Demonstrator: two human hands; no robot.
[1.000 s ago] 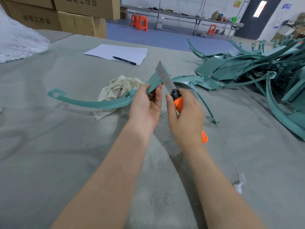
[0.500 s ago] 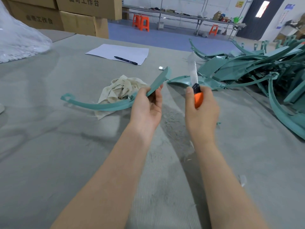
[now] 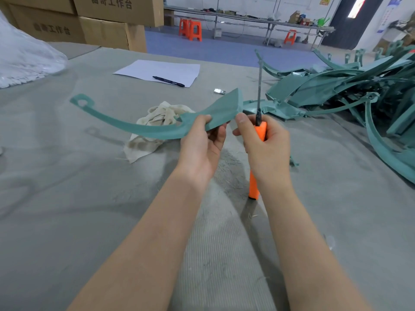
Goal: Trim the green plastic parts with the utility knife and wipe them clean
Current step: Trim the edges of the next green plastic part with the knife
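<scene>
Grey felt covers the worktable (image 3: pixel 67 198) in front of me. One curved green part (image 3: pixel 143 129) is raised above it, its broad end pinched between the thumb and fingers of my left hand (image 3: pixel 202 149), its looped tip out to the far left. My right hand (image 3: pixel 267 151) is clenched round the one utility knife (image 3: pixel 260 129), blade upright just right of the part's broad end. One crumpled cloth (image 3: pixel 157 122) lies on the felt behind the part. To the right sprawls a heap of green parts (image 3: pixel 336 90), too tangled to count. Farther off lie one paper sheet (image 3: pixel 161 68) with one pen (image 3: pixel 168 81) on it and one small shiny scrap (image 3: pixel 219 91). Three orange stools (image 3: pixel 190 28) stand beyond.
</scene>
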